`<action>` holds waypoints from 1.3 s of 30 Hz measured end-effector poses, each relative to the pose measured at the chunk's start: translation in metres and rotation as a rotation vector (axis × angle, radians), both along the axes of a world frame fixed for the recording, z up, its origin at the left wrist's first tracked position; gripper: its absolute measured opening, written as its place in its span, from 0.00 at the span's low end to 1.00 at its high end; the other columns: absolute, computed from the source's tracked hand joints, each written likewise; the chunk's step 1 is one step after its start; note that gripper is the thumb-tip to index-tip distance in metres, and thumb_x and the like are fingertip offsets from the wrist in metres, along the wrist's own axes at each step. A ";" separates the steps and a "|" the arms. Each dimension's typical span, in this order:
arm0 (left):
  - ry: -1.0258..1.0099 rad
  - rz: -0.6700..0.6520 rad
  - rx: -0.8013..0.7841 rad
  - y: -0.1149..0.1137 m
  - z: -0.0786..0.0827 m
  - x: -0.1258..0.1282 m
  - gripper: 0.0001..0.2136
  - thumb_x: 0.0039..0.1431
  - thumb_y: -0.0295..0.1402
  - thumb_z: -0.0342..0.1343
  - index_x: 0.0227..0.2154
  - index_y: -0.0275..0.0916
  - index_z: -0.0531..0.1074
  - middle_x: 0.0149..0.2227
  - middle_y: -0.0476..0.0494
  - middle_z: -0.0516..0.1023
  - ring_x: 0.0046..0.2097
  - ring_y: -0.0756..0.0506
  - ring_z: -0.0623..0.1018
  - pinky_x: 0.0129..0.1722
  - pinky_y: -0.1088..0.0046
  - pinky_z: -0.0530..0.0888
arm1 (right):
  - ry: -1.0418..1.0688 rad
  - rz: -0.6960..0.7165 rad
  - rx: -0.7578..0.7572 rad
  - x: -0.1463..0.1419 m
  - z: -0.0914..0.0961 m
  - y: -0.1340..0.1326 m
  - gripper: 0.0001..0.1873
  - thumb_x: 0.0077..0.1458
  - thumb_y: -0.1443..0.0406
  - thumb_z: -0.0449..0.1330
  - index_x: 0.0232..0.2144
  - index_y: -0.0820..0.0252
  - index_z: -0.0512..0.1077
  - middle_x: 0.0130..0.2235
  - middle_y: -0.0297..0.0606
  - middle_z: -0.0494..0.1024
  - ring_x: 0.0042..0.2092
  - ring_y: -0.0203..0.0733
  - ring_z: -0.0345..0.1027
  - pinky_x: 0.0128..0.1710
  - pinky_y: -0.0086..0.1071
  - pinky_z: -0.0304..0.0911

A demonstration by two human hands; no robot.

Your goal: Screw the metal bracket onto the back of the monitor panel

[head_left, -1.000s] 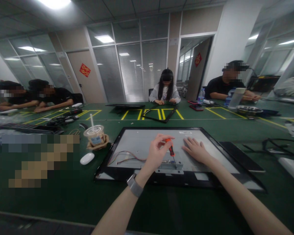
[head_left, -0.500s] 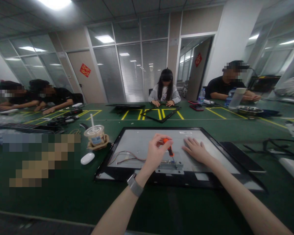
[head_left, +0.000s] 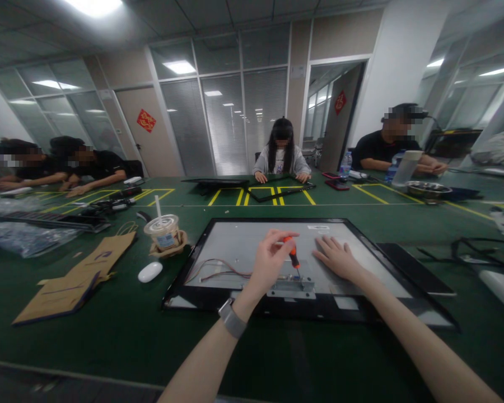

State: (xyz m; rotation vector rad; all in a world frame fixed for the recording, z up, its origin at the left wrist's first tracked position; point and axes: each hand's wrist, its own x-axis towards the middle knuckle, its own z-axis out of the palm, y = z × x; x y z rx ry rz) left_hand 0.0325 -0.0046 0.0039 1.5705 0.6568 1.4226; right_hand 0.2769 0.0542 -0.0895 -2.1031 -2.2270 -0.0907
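A large flat panel (head_left: 243,240) with a black frame and pale grey back lies before me. My left hand (head_left: 273,257) pinches the handle of a red and black screwdriver (head_left: 293,254), tilted slightly, its shaft pointing down. The tip meets a metal bracket (head_left: 292,286) near the panel's front edge; I cannot make out a screw there. Thin wires (head_left: 218,267) run across the panel to the left of the bracket. My right hand (head_left: 335,256) rests flat on the panel's back with fingers spread.
Left of the panel are a white mouse (head_left: 150,272), an iced drink cup (head_left: 163,232) in a carrier and a brown paper bag (head_left: 79,274). A dark slab (head_left: 415,268) lies to the right. Across the table, a person (head_left: 282,154) handles a black frame (head_left: 273,196).
The fingers of my left hand have shifted slightly on the screwdriver handle, with the index finger straighter. My right hand has stayed put. The person opposite has moved the black frame.
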 end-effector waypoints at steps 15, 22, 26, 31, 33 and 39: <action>-0.034 -0.132 -0.051 -0.002 0.004 -0.002 0.12 0.61 0.33 0.50 0.43 0.35 0.74 0.40 0.39 0.77 0.46 0.44 0.76 0.49 0.66 0.70 | -0.013 0.007 -0.003 0.001 -0.001 0.000 0.34 0.61 0.50 0.36 0.63 0.59 0.54 0.66 0.49 0.51 0.65 0.58 0.43 0.58 0.60 0.44; 0.021 -0.015 -0.008 -0.002 0.000 0.002 0.07 0.52 0.33 0.60 0.33 0.36 0.76 0.36 0.45 0.69 0.35 0.51 0.72 0.37 0.74 0.72 | -0.013 0.004 -0.011 -0.002 0.005 -0.003 0.33 0.61 0.51 0.37 0.63 0.60 0.54 0.66 0.50 0.52 0.65 0.58 0.44 0.58 0.60 0.45; 0.022 0.027 -0.009 -0.002 -0.001 0.002 0.06 0.53 0.34 0.60 0.31 0.37 0.76 0.36 0.45 0.67 0.36 0.50 0.71 0.36 0.75 0.71 | -0.017 0.000 -0.020 -0.003 0.005 -0.004 0.34 0.61 0.51 0.37 0.63 0.62 0.54 0.66 0.50 0.51 0.65 0.58 0.43 0.58 0.60 0.44; 0.040 -0.005 0.001 -0.002 0.000 -0.001 0.10 0.60 0.33 0.52 0.42 0.38 0.75 0.37 0.44 0.69 0.38 0.49 0.72 0.39 0.73 0.70 | -0.007 0.000 -0.012 0.000 0.003 -0.002 0.33 0.61 0.50 0.37 0.63 0.58 0.54 0.66 0.47 0.51 0.65 0.57 0.43 0.59 0.59 0.45; 0.009 -0.052 -0.025 0.000 -0.001 -0.001 0.12 0.62 0.34 0.50 0.45 0.38 0.72 0.38 0.42 0.71 0.40 0.48 0.73 0.41 0.71 0.70 | -0.008 0.001 -0.009 0.001 0.002 -0.001 0.33 0.61 0.50 0.37 0.63 0.58 0.54 0.66 0.48 0.51 0.65 0.58 0.44 0.58 0.60 0.44; 0.013 -0.025 -0.016 -0.001 0.001 -0.001 0.12 0.61 0.35 0.51 0.42 0.38 0.75 0.39 0.42 0.71 0.41 0.47 0.72 0.41 0.71 0.70 | 0.004 0.004 -0.005 0.002 -0.001 0.000 0.34 0.60 0.50 0.37 0.63 0.58 0.54 0.66 0.49 0.52 0.65 0.58 0.44 0.58 0.61 0.44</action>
